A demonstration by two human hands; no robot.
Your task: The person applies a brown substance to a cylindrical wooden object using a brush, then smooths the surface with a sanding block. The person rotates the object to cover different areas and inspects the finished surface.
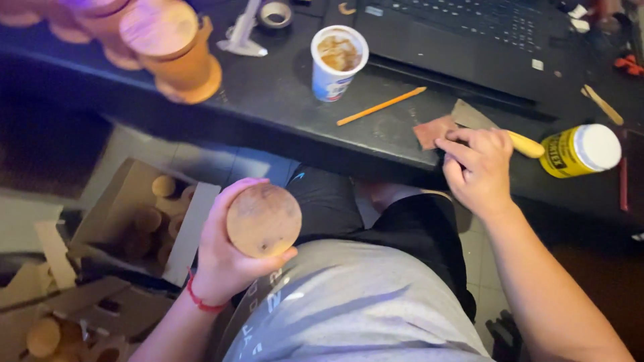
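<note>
Head view: sandpaper at desk edge

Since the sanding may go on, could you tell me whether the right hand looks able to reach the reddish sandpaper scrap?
Probably yes: the right hand rests beside the sandpaper scrap, with nothing between them.

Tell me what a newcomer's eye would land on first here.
The round wooden disc held up in the left hand, low in the middle, stands out first. Next, the right hand at the dark desk's edge, fingers on a reddish sandpaper scrap. Stacked orange wooden cups sit blurred at upper left, a yellow can lies at right.
</note>
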